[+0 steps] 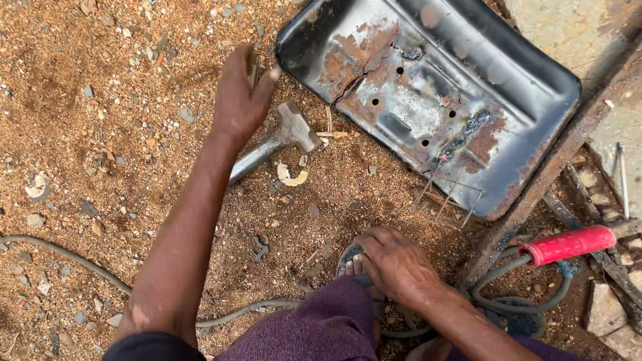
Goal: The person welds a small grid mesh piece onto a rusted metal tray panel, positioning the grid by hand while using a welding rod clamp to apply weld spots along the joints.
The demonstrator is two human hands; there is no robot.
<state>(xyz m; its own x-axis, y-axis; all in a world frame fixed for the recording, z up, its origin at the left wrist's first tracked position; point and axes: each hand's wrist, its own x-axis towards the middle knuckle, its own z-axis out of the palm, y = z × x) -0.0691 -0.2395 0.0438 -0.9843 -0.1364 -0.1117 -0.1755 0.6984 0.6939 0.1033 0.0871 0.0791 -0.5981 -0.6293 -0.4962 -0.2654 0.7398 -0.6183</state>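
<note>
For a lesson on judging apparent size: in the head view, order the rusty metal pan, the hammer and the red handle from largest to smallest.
1. rusty metal pan
2. hammer, partly hidden by the left hand
3. red handle

Hammer and handle look close; nearness makes that order unsure.

Open gravel ground [100, 134] lies left of the left hand [241, 97]; to its right the hammer [284, 137] and rusty metal pan [435, 93] block passage, cable [67, 257] crossing below

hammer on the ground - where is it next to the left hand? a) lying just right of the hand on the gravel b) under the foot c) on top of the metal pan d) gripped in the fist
a: the hammer lies on the gravel beside the open left hand, short of the rusty metal pan.
</note>
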